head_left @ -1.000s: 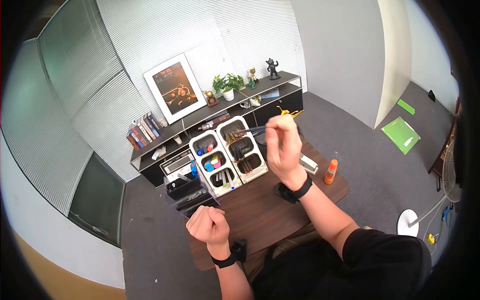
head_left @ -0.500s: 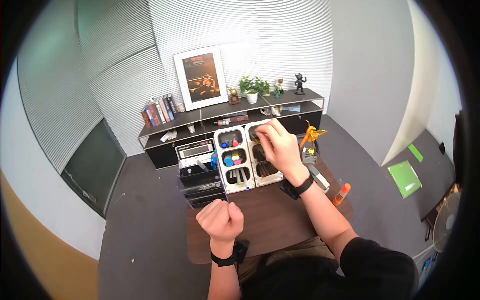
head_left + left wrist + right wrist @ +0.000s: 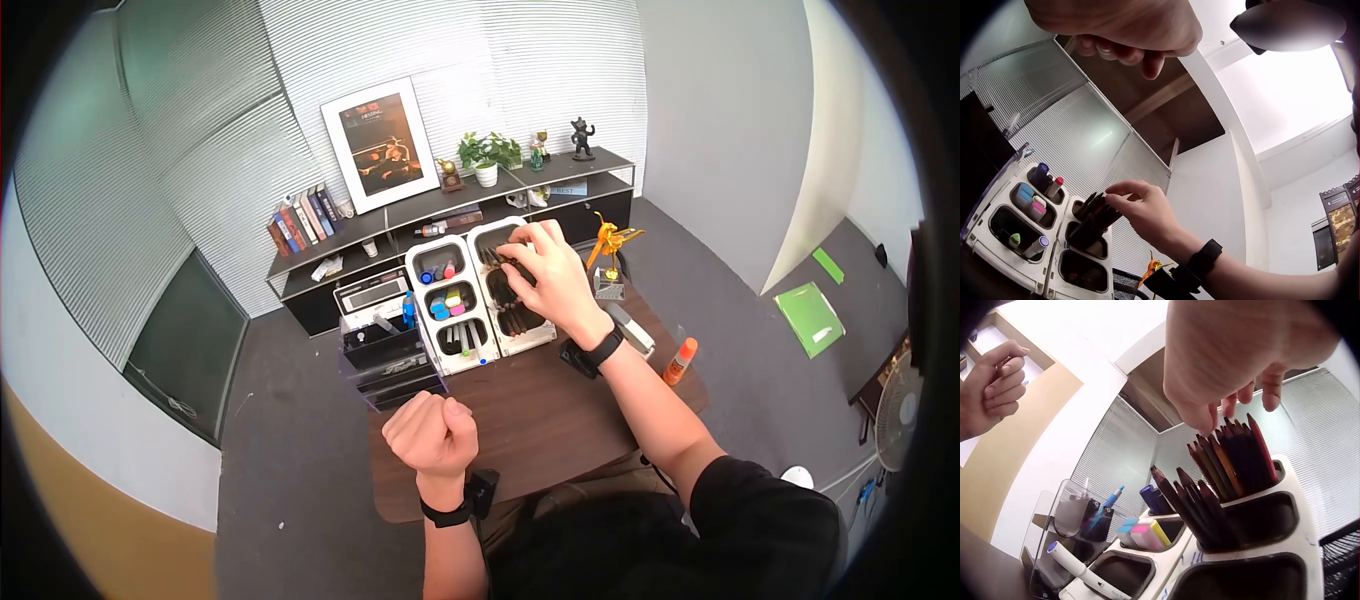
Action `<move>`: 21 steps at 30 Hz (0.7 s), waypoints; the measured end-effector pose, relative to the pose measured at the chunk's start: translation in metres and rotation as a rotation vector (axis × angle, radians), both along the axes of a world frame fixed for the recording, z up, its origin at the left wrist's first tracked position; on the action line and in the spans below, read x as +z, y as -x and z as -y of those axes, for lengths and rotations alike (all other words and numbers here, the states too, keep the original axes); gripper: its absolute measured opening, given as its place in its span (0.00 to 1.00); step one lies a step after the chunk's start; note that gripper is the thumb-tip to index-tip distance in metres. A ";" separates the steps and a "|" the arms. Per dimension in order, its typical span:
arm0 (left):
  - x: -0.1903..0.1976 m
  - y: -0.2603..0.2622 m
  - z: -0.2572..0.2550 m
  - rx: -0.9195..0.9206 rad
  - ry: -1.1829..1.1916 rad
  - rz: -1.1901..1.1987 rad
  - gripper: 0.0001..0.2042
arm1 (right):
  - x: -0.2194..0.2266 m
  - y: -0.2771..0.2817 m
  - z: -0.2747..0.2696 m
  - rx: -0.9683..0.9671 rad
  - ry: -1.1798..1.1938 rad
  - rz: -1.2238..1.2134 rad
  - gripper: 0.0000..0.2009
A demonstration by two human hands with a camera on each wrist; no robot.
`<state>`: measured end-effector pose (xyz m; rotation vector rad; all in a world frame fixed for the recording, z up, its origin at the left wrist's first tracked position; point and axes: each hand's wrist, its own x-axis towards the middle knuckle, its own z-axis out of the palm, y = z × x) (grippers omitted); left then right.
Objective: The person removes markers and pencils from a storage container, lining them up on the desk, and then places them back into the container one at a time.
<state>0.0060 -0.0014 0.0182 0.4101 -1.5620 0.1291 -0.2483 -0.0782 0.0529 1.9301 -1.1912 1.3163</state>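
My right hand [image 3: 555, 280] is over the far compartment of the white desk organizer [image 3: 522, 347], its thumb and fingers spread apart. Colored pencils [image 3: 1229, 459] stand points up beneath it, and the fingertips are right at their tips in the right wrist view. Nothing shows between those fingers. More dark pencils [image 3: 1191, 509] lean in the middle compartment. My left hand [image 3: 430, 432] hangs in a fist above the table's near left part, with no object visible in it. Highlighters [image 3: 450, 303] and markers [image 3: 437, 273] fill compartments of the organizer's left half.
A black-and-clear drawer box [image 3: 385, 350] stands left of the organizer. To the right on the brown table [image 3: 540, 430] are a golden figurine [image 3: 610, 245], a stapler [image 3: 632, 332] and an orange glue bottle [image 3: 680, 362]. A low shelf [image 3: 400, 222] stands behind.
The right hand has lowered a dark pencil into the organizer's far compartment and let go of it; its thumb and fingers have parted. The left fist stays nearly in place. The head view has shifted.
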 end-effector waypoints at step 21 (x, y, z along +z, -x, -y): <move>-0.006 -0.013 0.005 0.091 -0.303 0.075 0.16 | -0.024 0.025 -0.037 0.008 -0.441 -0.102 0.13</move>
